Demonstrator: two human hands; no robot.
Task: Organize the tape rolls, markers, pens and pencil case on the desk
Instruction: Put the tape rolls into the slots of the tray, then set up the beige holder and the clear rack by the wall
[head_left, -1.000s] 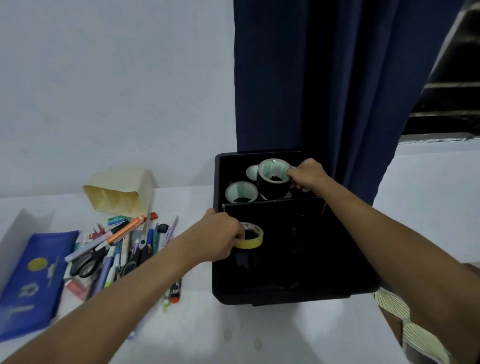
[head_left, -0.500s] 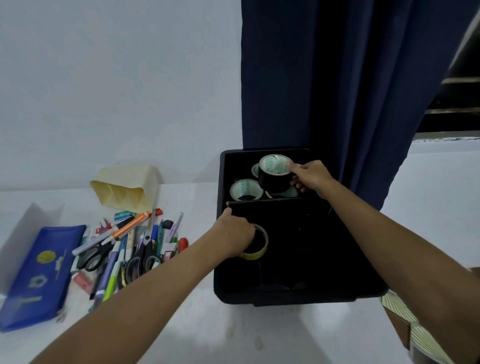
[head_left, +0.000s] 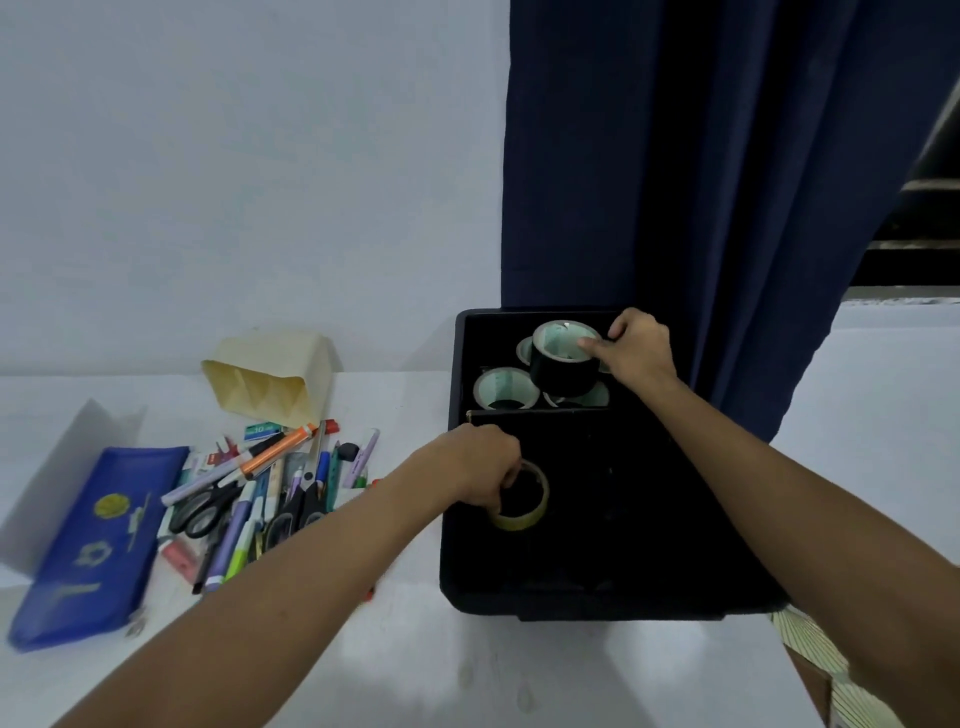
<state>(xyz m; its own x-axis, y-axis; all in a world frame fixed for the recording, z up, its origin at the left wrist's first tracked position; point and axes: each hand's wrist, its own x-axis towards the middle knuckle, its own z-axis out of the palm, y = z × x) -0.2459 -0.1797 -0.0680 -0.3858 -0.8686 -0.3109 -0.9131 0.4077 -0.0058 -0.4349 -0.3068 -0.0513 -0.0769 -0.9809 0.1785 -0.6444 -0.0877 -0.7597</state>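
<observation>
- My left hand (head_left: 480, 470) is nearest to me, down inside the front compartment of the black bin (head_left: 452, 519). Its fingers curl round the near side of the yellow tape roll (head_left: 524, 512), some hooked into the core.
- That yellow roll is narrow and, I judge, light and stiff. The core is the sure place to hold it, since the outer wrap may be slick or a little tacky. It should take a short drop without harm.
- To the left of the bin, on the white desk (head_left: 415, 665), lies the pile of markers and pens (head_left: 270, 499) with scissors (head_left: 208, 512) tangled among them. They are thin, hard and apt to roll, so I would gather them in small bundles by the barrels and keep clear of the blades.
- Further left is the blue pencil case (head_left: 91, 540), flat and probably soft and floppy. I would take it by an edge or from under the middle.
- Beyond the divider, my right hand (head_left: 636, 353) pinches the rim of the black tape roll (head_left: 563, 364), thumb on the white core and fingers outside. The roll stands above other rolls (head_left: 506, 389) in the back compartment.
- This black roll is wide and looks the heavier one. A rim pinch could slip, so it wants setting down squarely or it may tip off its neighbours.
- A cream folded paper holder (head_left: 270, 379) lies on its side by the wall.
</observation>
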